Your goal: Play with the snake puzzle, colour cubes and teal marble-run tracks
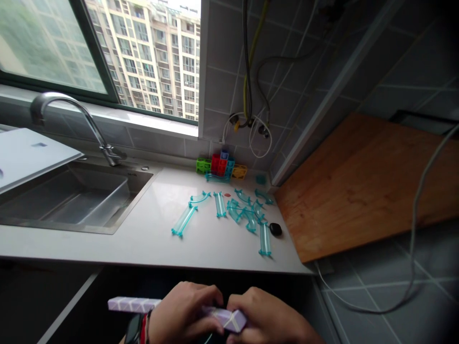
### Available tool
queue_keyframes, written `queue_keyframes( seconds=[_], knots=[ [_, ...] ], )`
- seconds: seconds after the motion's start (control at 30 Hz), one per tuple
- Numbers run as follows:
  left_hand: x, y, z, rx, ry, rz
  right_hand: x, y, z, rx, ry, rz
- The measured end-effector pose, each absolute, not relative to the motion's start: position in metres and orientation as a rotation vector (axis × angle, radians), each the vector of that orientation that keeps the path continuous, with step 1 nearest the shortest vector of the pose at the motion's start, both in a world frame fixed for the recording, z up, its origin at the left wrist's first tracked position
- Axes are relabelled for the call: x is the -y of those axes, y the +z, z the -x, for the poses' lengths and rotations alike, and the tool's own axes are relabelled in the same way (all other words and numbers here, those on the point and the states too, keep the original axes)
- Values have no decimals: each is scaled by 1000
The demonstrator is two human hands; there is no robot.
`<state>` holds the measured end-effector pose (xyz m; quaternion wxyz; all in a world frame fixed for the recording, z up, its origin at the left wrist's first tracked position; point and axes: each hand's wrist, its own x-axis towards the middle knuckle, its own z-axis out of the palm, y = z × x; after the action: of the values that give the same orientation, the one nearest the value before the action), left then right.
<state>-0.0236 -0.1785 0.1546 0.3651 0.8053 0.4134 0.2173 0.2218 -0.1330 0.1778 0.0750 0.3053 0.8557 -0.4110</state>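
Observation:
In front of the counter's edge, at the bottom of the view, I hold a purple and white twisty snake puzzle [132, 304] in both hands. My left hand [184, 308] is wrapped round its middle, and a straight run of segments sticks out to the left. My right hand [270, 315] is closed on the other end, where the last segments bend. Parts of the puzzle are hidden behind the fingers. A dark watch [134, 329] and a red band [144, 327] are on my left wrist.
Clear teal track pieces [220, 204] lie scattered on the white counter [143, 248]. Coloured plastic blocks [219, 165] stand by the wall. A black object [275, 229] sits near the wooden board [344, 191]. At left are a sink [107, 227] and faucet [86, 114].

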Motion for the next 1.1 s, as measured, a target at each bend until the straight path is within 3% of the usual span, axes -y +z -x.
queue_keyframes(
  seconds=[0.2,0.37,0.6,0.9,1.0,1.1],
  knots=[
    [189,145,28,-1062,528,-2093,135,174,-218,-2759,-1229,-1108],
    [188,133,29,-1233,372,-2113,137,172,-208,-2793,-953,-1138],
    [167,133,16,-1221,-83,-2244,138,154,-203,-2696,-384,-827],
    [89,162,-4,-1074,-191,-2353,113,169,-204,-2746,-32,-852],
    [64,175,-15,-1125,-191,-2381,102,173,-208,-2737,-48,-905],
    [60,203,-15,-1281,2,-2492,91,178,-216,-2811,-287,-1116]
  ],
)
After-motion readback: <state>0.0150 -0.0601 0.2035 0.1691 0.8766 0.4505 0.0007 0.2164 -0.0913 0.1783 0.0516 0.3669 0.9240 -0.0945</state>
